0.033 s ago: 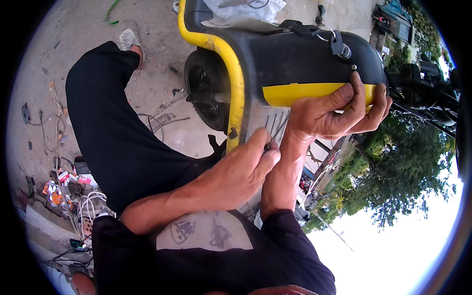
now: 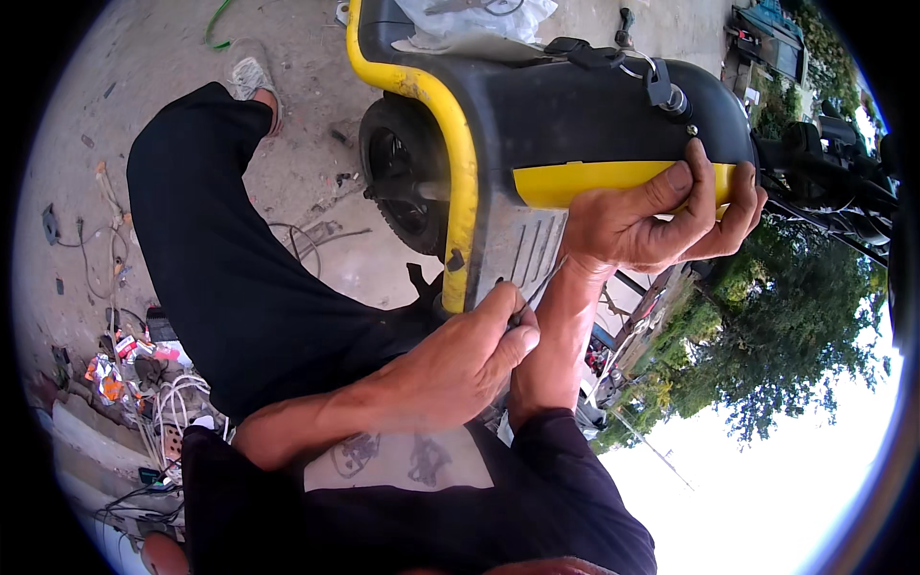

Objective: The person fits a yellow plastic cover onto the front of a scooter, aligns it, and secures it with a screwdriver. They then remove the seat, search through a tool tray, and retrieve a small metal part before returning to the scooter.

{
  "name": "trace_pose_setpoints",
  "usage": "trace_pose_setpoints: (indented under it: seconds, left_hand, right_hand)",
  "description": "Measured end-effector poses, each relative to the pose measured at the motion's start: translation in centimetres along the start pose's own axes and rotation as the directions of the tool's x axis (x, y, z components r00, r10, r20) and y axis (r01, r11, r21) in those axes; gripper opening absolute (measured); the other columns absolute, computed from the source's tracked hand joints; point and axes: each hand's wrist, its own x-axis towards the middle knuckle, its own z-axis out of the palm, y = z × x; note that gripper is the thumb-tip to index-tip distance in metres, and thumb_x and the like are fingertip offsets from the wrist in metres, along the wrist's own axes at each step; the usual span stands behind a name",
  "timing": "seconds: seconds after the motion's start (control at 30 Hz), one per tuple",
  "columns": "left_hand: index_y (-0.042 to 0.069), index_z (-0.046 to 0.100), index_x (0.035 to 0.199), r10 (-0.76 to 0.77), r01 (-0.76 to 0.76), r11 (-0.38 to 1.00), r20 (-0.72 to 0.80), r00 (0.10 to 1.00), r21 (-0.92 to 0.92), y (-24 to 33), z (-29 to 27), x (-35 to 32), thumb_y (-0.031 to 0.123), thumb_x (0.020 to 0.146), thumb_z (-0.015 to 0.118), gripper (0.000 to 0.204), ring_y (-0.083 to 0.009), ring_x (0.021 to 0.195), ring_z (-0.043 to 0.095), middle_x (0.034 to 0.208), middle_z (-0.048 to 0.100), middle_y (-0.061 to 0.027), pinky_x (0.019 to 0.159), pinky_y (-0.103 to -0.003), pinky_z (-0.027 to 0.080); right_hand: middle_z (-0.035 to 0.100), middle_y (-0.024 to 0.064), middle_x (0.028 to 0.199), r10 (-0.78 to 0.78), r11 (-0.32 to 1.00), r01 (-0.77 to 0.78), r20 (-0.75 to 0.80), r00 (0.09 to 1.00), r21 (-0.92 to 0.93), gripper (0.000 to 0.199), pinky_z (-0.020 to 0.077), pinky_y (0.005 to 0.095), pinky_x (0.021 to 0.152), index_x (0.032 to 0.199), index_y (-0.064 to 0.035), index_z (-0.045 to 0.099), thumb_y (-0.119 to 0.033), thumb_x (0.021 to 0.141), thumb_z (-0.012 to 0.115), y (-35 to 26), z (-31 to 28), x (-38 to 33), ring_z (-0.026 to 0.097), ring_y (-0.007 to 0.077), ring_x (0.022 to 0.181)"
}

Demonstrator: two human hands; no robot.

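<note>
Yellow-and-black bodywork of a small scooter-like vehicle [image 2: 585, 115] stands in front of me. My right hand [image 2: 652, 216] is closed at the yellow side panel [image 2: 556, 186], fingers bent over it and the forefinger tip just under a small round metal fastener [image 2: 692, 129]. A key lock with keys [image 2: 659, 88] hanging on a ring sits close above. Lower and to the left, my left hand [image 2: 470, 345] pinches a thin metal rod [image 2: 549, 285]; whether it has a handle is hidden in the fingers. The rod points up toward my right wrist, beside the grey ribbed panel [image 2: 522, 254].
A black wheel [image 2: 398, 177] shows beneath the bodywork. Clear plastic wrapping [image 2: 479, 24] lies on the vehicle's top. Handlebar parts and cables [image 2: 829, 182] stick out at right. Litter and white cables [image 2: 172, 393] lie on the ground at lower left, near my black-clothed leg [image 2: 230, 268].
My left hand has drawn back slightly, down and to the left, exposing more of the metal rod and the grey ribbed panel. My right hand has hardly moved.
</note>
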Motion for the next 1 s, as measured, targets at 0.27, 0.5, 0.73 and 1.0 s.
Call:
trace_pose_setpoints:
  seconds: [0.27, 0.5, 0.73, 1.0]
  left_hand:
    - [0.002, 0.060, 0.122, 0.743, -0.422, 0.640, -0.377, 0.554, 0.642, -2.3, -5.5, 7.5, 0.012, 0.078, 0.095, 0.057, -0.0143, 0.085, 0.065, 0.115, 0.063, -0.0045, 0.073, -0.027, 0.053]
    - [0.001, 0.063, 0.131, 0.874, -0.455, 0.446, -0.266, 0.406, 0.771, -1.1, -5.0, 11.7, 0.017, 0.062, 0.101, 0.080, -0.0306, 0.119, 0.073, 0.143, 0.061, -0.0103, 0.094, -0.039, 0.062]
    - [0.002, 0.069, 0.121, 0.834, -0.423, 0.492, -0.271, 0.481, 0.761, 0.3, -5.6, 11.5, 0.024, 0.058, 0.101, 0.073, -0.0304, 0.115, 0.074, 0.141, 0.063, -0.0077, 0.089, -0.038, 0.062]
    - [0.003, 0.069, 0.119, 0.808, -0.449, 0.528, -0.262, 0.528, 0.721, 0.3, -5.9, 11.9, 0.023, 0.062, 0.100, 0.069, -0.0276, 0.112, 0.074, 0.140, 0.062, -0.0058, 0.085, -0.037, 0.062]
  right_hand:
    - [0.050, 0.0110, 0.144, 0.022, 0.999, -0.021, 0.032, 0.999, -0.030, 0.017, 0.0375, 0.0541, 0.119, 0.117, -0.0104, 0.074, -0.020, 0.111, 0.061, 0.5, -0.5, -0.4, 0.037, 0.0359, 0.150]
    - [0.049, 0.0157, 0.142, -0.030, 0.999, 0.030, 0.008, 1.000, -0.037, 0.024, 0.0413, 0.0484, 0.116, 0.119, -0.0018, 0.074, -0.016, 0.106, 0.059, 0.2, 0.1, -0.1, 0.047, 0.0320, 0.141]
    - [0.046, 0.0155, 0.148, -0.036, 0.998, 0.039, 0.055, 0.998, -0.046, 0.027, 0.0389, 0.0506, 0.121, 0.132, -0.0021, 0.066, -0.013, 0.109, 0.057, 0.2, -0.5, -0.4, 0.042, 0.0325, 0.147]
    - [0.048, 0.0194, 0.152, -0.069, 0.981, 0.089, 0.118, 0.991, -0.174, 0.037, 0.0244, 0.0608, 0.128, 0.143, -0.0083, 0.053, -0.025, 0.110, 0.058, -1.1, -3.0, 0.1, 0.031, 0.0386, 0.156]
